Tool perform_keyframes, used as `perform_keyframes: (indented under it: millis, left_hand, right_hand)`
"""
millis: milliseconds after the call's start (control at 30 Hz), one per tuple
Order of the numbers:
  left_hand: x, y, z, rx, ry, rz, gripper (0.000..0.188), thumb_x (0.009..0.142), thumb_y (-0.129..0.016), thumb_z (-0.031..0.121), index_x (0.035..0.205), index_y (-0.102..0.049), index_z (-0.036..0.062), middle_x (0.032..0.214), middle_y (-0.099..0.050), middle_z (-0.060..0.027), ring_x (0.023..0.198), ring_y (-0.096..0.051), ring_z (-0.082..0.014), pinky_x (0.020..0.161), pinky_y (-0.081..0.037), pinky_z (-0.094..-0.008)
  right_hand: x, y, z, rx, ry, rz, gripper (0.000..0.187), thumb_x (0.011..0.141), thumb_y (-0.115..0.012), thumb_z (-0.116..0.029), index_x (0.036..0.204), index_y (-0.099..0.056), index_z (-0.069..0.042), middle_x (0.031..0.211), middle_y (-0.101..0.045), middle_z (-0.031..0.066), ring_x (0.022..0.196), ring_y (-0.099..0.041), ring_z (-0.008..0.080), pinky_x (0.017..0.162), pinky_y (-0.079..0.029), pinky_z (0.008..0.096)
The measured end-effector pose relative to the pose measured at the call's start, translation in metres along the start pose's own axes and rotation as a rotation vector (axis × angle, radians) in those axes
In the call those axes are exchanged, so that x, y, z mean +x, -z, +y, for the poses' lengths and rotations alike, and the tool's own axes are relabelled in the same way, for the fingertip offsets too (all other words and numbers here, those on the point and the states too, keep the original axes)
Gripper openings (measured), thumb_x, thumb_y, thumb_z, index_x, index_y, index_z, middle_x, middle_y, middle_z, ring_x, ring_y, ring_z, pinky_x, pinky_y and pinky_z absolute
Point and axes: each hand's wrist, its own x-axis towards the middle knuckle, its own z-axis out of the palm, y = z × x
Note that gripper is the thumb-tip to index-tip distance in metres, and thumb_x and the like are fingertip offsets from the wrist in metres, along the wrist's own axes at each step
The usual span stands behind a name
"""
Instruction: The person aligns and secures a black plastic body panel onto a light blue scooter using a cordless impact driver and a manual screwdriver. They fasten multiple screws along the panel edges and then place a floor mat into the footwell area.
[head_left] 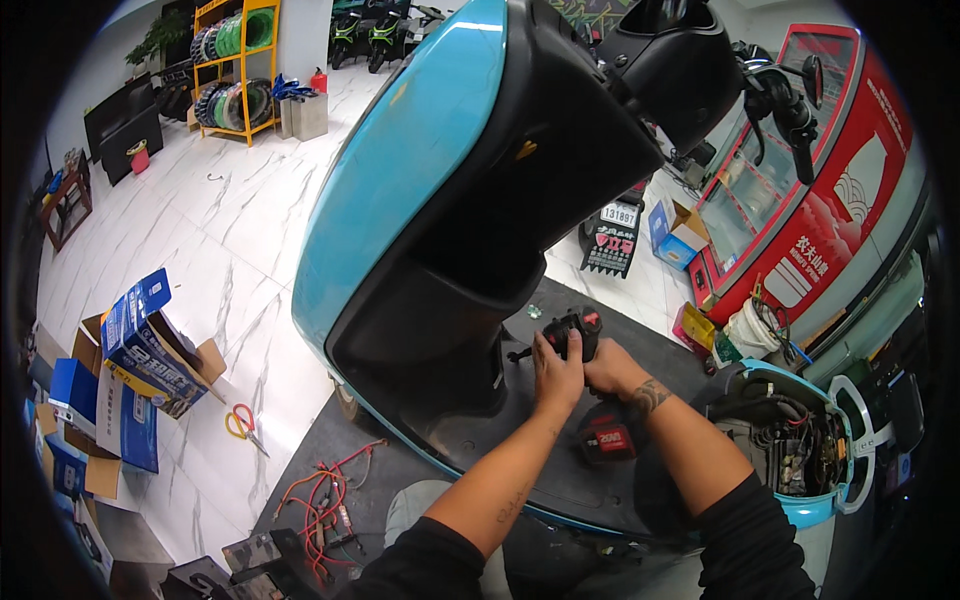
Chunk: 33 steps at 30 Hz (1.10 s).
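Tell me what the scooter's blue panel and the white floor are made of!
The blue panel looks like glossy painted plastic, maybe metal: it shines smoothly. The white floor seems polished tile, perhaps stone: grey veins and bright reflections show.

Premises: a scooter workshop, apparently with a shop side. Grounds: a blue scooter (405,150) stands with its rear compartment (795,440) uncovered, wiring exposed. A drill (573,326) is held above its footboard. Red leads (330,500) lie on a dark mat (300,445); scissors (244,428) and open cartons (150,350) lie on marbled tile (230,230). Further scooters (384,38) are parked behind. A yellow rack (246,70) carries ring-shaped parts. At right, a red glass-fronted cabinet (815,190) suggests retail.
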Motion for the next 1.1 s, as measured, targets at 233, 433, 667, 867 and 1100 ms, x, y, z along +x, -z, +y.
perform_keyframes:
  millis: [233,433,667,867,1100]
  left_hand:
    - [-0.047,-0.010,0.047,-0.588,0.248,-0.066,0.090,0.109,-0.048,0.067,0.164,-0.033,-0.0033,0.170,-0.037,-0.0267,0.154,-0.042,-0.0407,0.123,-0.036,-0.0446]
    - [-0.048,-0.017,0.058,-1.007,0.303,-0.085,0.085,0.107,-0.051,0.072,0.166,-0.038,0.0126,0.158,-0.053,-0.0076,0.144,-0.051,-0.0209,0.123,-0.032,-0.0393]
    - [-0.016,-0.024,0.053,-1.239,0.343,-0.204,0.086,0.100,-0.066,0.071,0.160,-0.042,0.0146,0.148,-0.057,-0.0067,0.136,-0.055,-0.0201,0.119,-0.039,-0.0413]
    - [0.000,-0.018,0.062,-1.200,0.415,0.003,0.086,0.093,-0.076,0.070,0.152,-0.052,0.0126,0.147,-0.056,-0.0059,0.133,-0.055,-0.0268,0.110,-0.048,-0.0437]
    - [0.017,-0.020,0.056,-1.287,0.460,-0.084,0.075,0.093,-0.077,0.068,0.140,-0.062,0.0116,0.134,-0.064,-0.0077,0.122,-0.063,-0.0270,0.108,-0.050,-0.0433]
  right_hand:
    - [0.034,0.021,-0.026,-0.326,0.263,-0.126,0.032,0.089,-0.077,-0.027,0.103,-0.076,0.002,0.097,-0.078,0.0262,0.096,-0.077,0.0432,0.082,-0.060,0.0488]
    - [0.072,0.031,-0.053,-0.604,0.219,-0.307,0.035,0.087,-0.080,-0.024,0.107,-0.079,0.005,0.109,-0.078,0.0283,0.108,-0.076,0.0425,0.092,-0.061,0.0470]
    - [0.087,0.043,-0.069,-0.750,0.305,-0.284,0.027,0.084,-0.080,-0.024,0.098,-0.082,-0.001,0.096,-0.079,0.0242,0.095,-0.078,0.0410,0.082,-0.062,0.0455]
    - [0.083,0.038,-0.078,-0.690,0.148,-0.338,0.026,0.088,-0.075,-0.020,0.098,-0.081,0.002,0.098,-0.078,0.0255,0.094,-0.077,0.0410,0.081,-0.060,0.0460]
    - [0.084,0.038,-0.073,-0.634,0.234,-0.358,0.021,0.085,-0.068,-0.010,0.092,-0.079,0.006,0.094,-0.076,0.0292,0.093,-0.076,0.0441,0.080,-0.059,0.0474]
